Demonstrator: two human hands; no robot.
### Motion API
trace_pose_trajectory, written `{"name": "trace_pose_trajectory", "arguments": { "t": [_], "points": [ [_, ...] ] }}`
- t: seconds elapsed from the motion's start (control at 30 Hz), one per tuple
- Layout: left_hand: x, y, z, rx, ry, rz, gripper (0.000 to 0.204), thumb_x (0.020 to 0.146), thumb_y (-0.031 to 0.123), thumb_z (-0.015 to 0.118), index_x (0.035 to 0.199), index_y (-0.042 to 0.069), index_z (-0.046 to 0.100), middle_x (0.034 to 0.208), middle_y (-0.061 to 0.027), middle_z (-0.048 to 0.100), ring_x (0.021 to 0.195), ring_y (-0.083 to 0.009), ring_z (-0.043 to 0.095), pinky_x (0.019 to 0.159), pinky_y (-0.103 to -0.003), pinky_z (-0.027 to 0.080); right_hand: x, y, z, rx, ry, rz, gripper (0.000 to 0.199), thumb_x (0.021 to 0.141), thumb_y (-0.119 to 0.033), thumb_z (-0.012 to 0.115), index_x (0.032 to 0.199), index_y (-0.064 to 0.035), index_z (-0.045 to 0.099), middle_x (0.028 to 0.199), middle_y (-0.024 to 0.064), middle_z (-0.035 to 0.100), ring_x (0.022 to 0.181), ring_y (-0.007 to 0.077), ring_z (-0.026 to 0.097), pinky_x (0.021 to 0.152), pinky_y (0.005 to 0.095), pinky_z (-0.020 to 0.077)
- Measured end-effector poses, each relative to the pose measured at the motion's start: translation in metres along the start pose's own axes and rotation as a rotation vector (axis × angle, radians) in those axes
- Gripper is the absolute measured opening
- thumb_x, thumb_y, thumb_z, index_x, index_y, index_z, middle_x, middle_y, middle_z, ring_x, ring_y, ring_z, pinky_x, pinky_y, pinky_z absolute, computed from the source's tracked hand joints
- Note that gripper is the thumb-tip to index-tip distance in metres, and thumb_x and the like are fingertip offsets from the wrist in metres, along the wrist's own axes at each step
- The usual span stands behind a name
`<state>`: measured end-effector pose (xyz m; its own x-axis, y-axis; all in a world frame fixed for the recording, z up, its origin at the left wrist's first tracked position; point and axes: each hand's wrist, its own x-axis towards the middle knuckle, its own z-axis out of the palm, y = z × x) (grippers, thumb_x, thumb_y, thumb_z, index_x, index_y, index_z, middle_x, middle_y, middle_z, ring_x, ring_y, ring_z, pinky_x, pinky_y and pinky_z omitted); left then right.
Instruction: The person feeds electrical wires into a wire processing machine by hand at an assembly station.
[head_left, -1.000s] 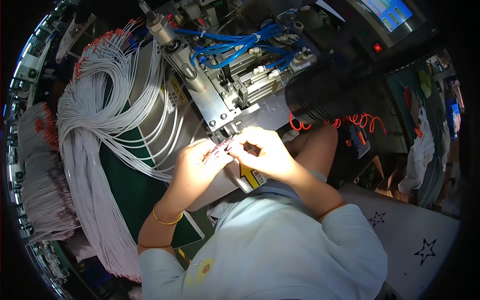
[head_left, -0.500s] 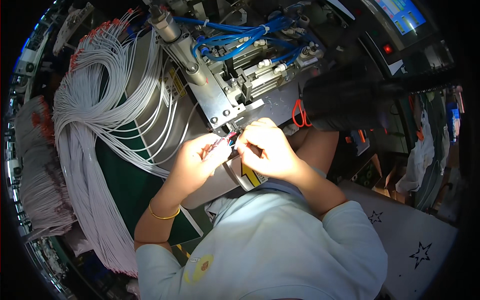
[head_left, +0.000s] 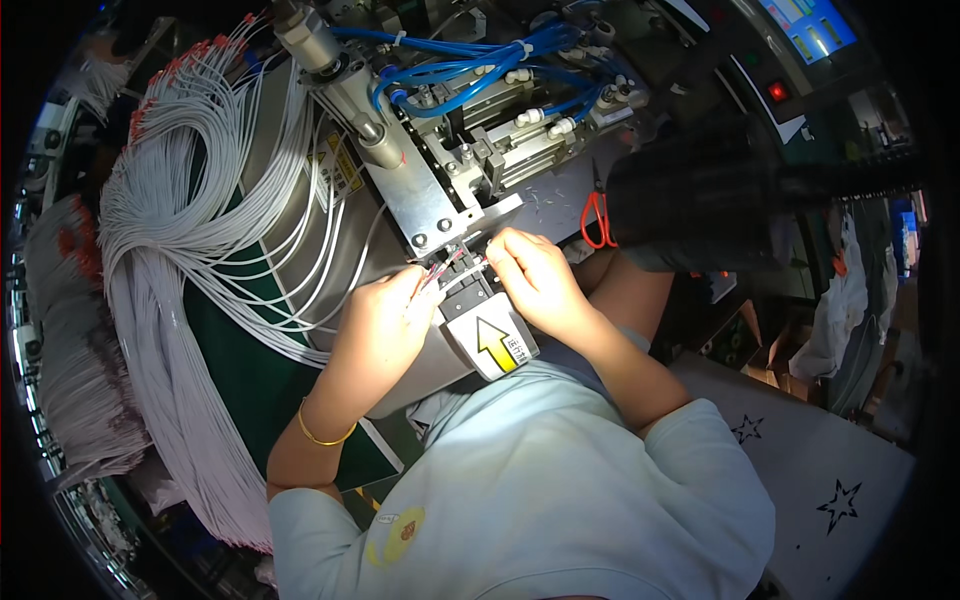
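Note:
My left hand [head_left: 382, 325] is closed on the end of a cable, from which thin coloured wires [head_left: 436, 270] stick out, red and white among them. My right hand [head_left: 540, 285] is pinched just right of the machine's small dark metal fixture [head_left: 466, 292]. A pale thin wire seems to run from the left fingers across the fixture to the right fingertips, though its end is hidden. Both hands sit just below the press head's steel plate [head_left: 408, 205]. Between my wrists is a white block [head_left: 486, 336] with a yellow arrow.
A large bundle of white cables [head_left: 160, 300] with red ends hangs on the left. Blue air hoses [head_left: 470, 65] loop over the machine. Red-handled scissors [head_left: 597, 220] lie to the right, beside a big black cylindrical lamp-like body [head_left: 690, 210]. A lit screen [head_left: 810, 28] stands at upper right.
My hands have moved apart, uncovering the fixture and the arrowed block. The wires now stretch across the fixture rather than being bunched between the fingers. The view has shifted slightly.

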<state>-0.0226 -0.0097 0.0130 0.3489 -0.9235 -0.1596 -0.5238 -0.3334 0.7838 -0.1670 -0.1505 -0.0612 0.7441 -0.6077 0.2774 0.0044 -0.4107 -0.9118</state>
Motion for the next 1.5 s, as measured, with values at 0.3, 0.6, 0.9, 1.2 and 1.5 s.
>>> {"name": "trace_pose_trajectory", "arguments": {
  "t": [0.3, 0.6, 0.9, 1.2, 1.5],
  "points": [
    [-0.007, -0.007, 0.014, 0.271, 0.171, 0.138, 0.019, 0.085, 0.01, 0.062, 0.102, 0.004, 0.061, 0.087, -0.0156, 0.056, 0.064, -0.0333, 0.06, 0.058, -0.04, 0.049, 0.002, 0.002, -0.002, 0.006, -0.118, 0.078, 0.016, 0.092, -0.011, 0.055, 0.083, 0.0008, 0.052, 0.074, 0.0147, 0.054, 0.068, 0.0328, 0.054, 0.064, 0.0379, 0.0427],
    [-0.014, 0.008, 0.027, 0.385, 0.006, 0.192, 0.049, 0.077, 0.012, 0.068, 0.125, 0.012, 0.059, 0.088, -0.0089, 0.047, 0.064, -0.0273, 0.058, 0.058, -0.039, 0.049, 0.002, 0.005, -0.008, -0.24, -0.059, -0.168, 0.013, 0.091, -0.013, 0.056, 0.088, -0.0009, 0.056, 0.078, 0.0128, 0.056, 0.073, 0.0319, 0.057, 0.07, 0.0383, 0.0437],
    [-0.01, 0.01, 0.028, 0.393, 0.025, 0.196, 0.051, 0.076, 0.013, 0.068, 0.126, 0.012, 0.059, 0.086, -0.0095, 0.047, 0.065, -0.0267, 0.058, 0.058, -0.038, 0.05, 0.007, 0.001, -0.007, -0.273, -0.045, -0.178, 0.011, 0.09, -0.013, 0.057, 0.091, -0.0023, 0.057, 0.078, 0.0127, 0.058, 0.073, 0.032, 0.058, 0.068, 0.0379, 0.0446],
    [-0.001, 0.004, 0.023, 0.161, 0.042, 0.214, 0.03, 0.083, 0.009, 0.066, 0.113, 0.004, 0.064, 0.081, -0.0091, 0.054, 0.061, -0.0231, 0.055, 0.056, -0.033, 0.046, 0.01, 0.011, -0.013, 0.033, -0.189, 0.064, 0.011, 0.087, -0.011, 0.061, 0.082, -0.0011, 0.058, 0.068, 0.0111, 0.056, 0.06, 0.0218, 0.055, 0.063, 0.0335, 0.0448],
    [-0.001, 0.009, 0.003, -0.388, -0.09, -0.079, 0.019, 0.086, 0.012, 0.066, 0.095, -0.004, 0.067, 0.068, -0.0124, 0.059, 0.059, -0.0191, 0.054, 0.057, -0.03, 0.043, 0.007, -0.041, -0.004, 0.316, -0.06, -0.045, 0.009, 0.08, -0.008, 0.07, 0.085, -0.0028, 0.063, 0.074, 0.0064, 0.062, 0.069, 0.0197, 0.059, 0.071, 0.0302, 0.0439]
  ]
}}
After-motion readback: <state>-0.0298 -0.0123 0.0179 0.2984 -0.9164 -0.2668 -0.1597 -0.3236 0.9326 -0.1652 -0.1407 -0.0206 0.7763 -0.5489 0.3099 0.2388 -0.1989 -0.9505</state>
